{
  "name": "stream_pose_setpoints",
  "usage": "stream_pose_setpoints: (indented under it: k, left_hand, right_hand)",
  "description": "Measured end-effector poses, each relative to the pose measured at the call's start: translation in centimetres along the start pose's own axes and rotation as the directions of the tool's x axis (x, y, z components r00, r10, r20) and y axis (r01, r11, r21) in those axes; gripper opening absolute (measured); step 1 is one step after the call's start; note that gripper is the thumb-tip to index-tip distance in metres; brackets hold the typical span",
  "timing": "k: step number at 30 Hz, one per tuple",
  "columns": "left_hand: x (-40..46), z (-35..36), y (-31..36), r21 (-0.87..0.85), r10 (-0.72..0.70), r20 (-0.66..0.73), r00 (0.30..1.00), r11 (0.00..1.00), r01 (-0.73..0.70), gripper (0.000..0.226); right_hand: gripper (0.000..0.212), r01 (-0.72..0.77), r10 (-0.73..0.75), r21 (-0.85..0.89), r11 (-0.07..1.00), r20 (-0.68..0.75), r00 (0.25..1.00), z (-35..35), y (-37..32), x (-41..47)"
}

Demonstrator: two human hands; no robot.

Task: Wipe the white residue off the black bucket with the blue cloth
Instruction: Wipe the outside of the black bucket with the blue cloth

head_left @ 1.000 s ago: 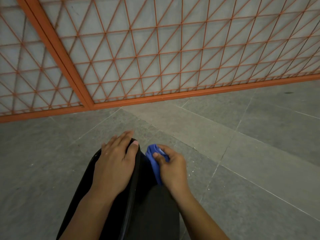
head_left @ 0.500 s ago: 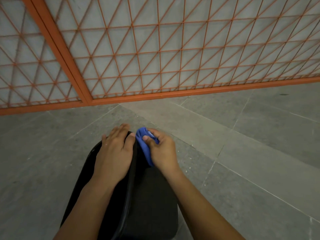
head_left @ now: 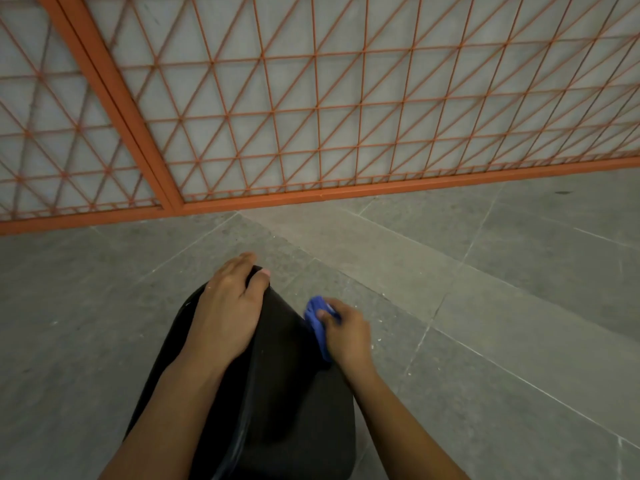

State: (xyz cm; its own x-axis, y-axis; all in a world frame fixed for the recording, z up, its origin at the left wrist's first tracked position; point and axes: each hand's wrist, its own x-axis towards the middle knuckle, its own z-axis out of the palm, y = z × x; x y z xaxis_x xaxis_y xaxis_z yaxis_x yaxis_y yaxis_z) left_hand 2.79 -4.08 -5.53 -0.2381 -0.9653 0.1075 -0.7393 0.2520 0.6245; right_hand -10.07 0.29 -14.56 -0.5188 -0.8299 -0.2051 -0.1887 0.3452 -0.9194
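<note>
- Black bucket [head_left: 284,375] lay tipped on the floor [head_left: 485,341], long axis running away from the person.
- Left hand [head_left: 228,317] gripped its far rim.
- Right hand [head_left: 346,334] pinched the blue cloth [head_left: 317,323] against the bucket's side.

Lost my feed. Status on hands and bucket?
Left hand gripping black bucket rim. Right hand pressing blue cloth on its side. Nothing in the way.
</note>
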Motion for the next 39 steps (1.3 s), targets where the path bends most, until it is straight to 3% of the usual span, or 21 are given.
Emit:
stream_pose_setpoints:
  k: [2, 6, 8, 11, 14, 16, 18, 21, 23, 27, 30, 33, 36, 39]
  left_hand:
    - [-0.4, 0.3, 0.4, 0.008, 0.040, 0.009, 0.999, 0.999, -0.040, 0.044]
    - [-0.5, 1.3, 1.1, 0.056, 0.103, 0.015, 0.995, 0.993, -0.103, 0.044]
    - [-0.1, 1.3, 1.1, 0.061, 0.095, 0.021, 0.995, 0.993, -0.096, 0.043]
    - [0.2, 0.8, 0.6, 0.049, 0.073, 0.027, 0.997, 0.996, -0.074, 0.045]
    - [-0.1, 0.4, 0.6, 0.030, 0.086, 0.019, 0.996, 0.996, -0.086, 0.045]
    - [-0.4, 0.7, 0.8, 0.034, 0.120, 0.030, 0.992, 0.992, -0.121, 0.045]
    - [-0.5, 1.0, 1.2, 0.053, 0.144, 0.041, 0.989, 0.988, -0.146, 0.044]
    - [-0.2, 1.0, 1.1, 0.060, 0.153, 0.006, 0.988, 0.986, -0.153, 0.044]
    - [0.0, 0.6, 0.7, 0.044, 0.129, -0.001, 0.992, 0.991, -0.129, 0.041]
    - [-0.3, 0.1, 0.4, 0.007, 0.110, 0.002, 0.994, 0.994, -0.110, 0.043]
    - [-0.4, 0.4, 0.4, 0.019, 0.136, 0.030, 0.990, 0.990, -0.137, 0.044]
    - [-0.3, 0.3, 0.3, 0.018, 0.142, 0.016, 0.990, 0.990, -0.143, 0.044]
    - [-0.1, 0.4, 0.3, 0.016, 0.134, -0.007, 0.991, 0.991, -0.134, 0.040]
    - [-0.3, 0.7, 1.0, 0.030, 0.141, 0.007, 0.990, 0.990, -0.141, 0.043]
  right_hand:
    - [0.028, -0.046, 0.044, -0.035, 0.998, -0.071, 0.997, -1.0, 1.3, -1.7]
    - [0.022, 0.263, -0.241, 0.160, 0.951, -0.141, 0.960, -1.3, -2.6, -3.3]
    - [0.021, 0.284, -0.275, 0.199, 0.938, -0.071, 0.959, -0.7, -3.9, -1.8]
    - [0.024, 0.081, -0.082, 0.061, 0.995, 0.008, 0.997, 0.0, -0.7, 0.9]
    - [0.030, -0.194, 0.192, -0.066, 0.979, -0.034, 0.981, -1.0, 4.1, -0.4]
    - [0.030, -0.166, 0.160, -0.054, 0.985, -0.102, 0.982, -1.6, 4.8, -2.1]
    - [0.026, -0.014, 0.018, 0.027, 1.000, -0.143, 0.990, -1.7, 3.0, -3.2]
    - [0.022, 0.152, -0.144, 0.079, 0.985, -0.100, 0.985, -1.2, -0.3, -2.1]
    - [0.025, 0.092, -0.091, 0.040, 0.995, -0.037, 0.995, -0.4, 0.5, -0.2]
    - [0.031, -0.231, 0.226, -0.102, 0.968, -0.059, 0.972, -1.2, 5.7, -0.5]
    - [0.028, -0.176, 0.165, -0.059, 0.983, -0.153, 0.974, -1.6, 7.0, -3.0]
    - [0.026, -0.052, 0.053, 0.013, 0.999, -0.131, 0.990, -1.4, 5.9, -2.7]
    - [0.031, -0.179, 0.177, -0.019, 0.984, -0.081, 0.981, -1.3, 6.2, -0.7]
    - [0.029, -0.287, 0.282, -0.014, 0.958, -0.144, 0.949, -1.7, 7.1, -2.1]
